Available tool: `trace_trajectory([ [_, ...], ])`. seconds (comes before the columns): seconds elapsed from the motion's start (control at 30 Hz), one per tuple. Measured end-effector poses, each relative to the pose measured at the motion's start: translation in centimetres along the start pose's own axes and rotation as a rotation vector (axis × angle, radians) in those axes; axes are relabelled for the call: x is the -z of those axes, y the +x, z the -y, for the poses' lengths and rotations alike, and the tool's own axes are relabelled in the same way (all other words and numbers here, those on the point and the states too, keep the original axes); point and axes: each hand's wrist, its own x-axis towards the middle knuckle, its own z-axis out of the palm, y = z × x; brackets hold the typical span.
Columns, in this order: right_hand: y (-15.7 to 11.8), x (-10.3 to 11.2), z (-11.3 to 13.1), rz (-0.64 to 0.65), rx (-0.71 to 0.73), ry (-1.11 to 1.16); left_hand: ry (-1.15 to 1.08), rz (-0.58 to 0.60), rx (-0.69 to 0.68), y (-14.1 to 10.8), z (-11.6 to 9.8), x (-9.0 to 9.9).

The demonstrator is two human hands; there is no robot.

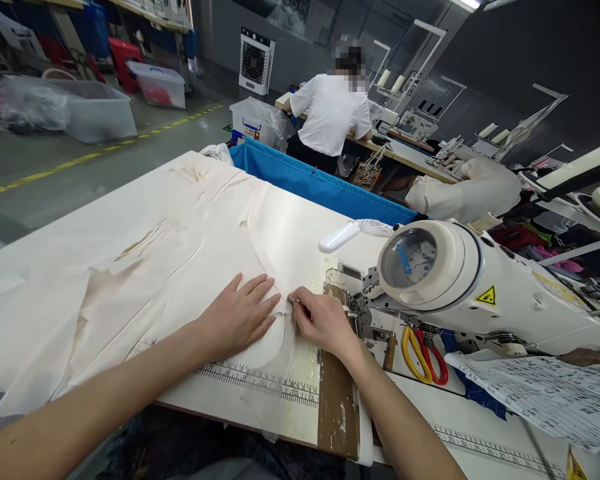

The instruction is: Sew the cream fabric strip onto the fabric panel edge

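Observation:
Pale cream fabric [180, 273] lies in loose, creased layers over the white table. My left hand [243, 310] rests flat on the fabric with its fingers spread. Just right of it, my right hand [320, 317] is closed in a pinch near the fabric's edge. A small dark thing shows at its fingertips, too small to name. The white sewing machine [430, 267] stands right of my right hand, its needle area close to the knuckles. A printed ruler strip [260, 383] runs along the table's near edge.
Yellow-handled scissors [414, 353] and red-handled scissors [433, 363] lie under the machine arm. Printed paper [540, 393] is at the right. A blue cloth bin [310, 183] borders the table's far side. Beyond it a person in white [330, 113] sits at another table.

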Motion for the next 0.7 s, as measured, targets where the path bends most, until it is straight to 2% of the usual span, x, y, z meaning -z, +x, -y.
trace_trajectory([
  [0.17, -0.83, 0.19, -0.39, -0.017, -0.002, -0.006, 0.019, -0.05, 0.0, -0.11, -0.15, -0.46],
  [0.27, -0.97, -0.15, -0.3, -0.033, -0.005, 0.002, 0.009, -0.088, -0.064, -0.01, -0.2, -0.58],
  [0.4, -0.94, -0.34, -0.41, -0.05, -0.009, 0.052, -0.017, -0.092, -0.146, 0.17, -0.28, -0.44],
  [0.7, -0.89, -0.55, -0.88, -0.086, -0.021, 0.117, 0.014, -0.086, -0.161, 0.14, -0.46, -0.31],
])
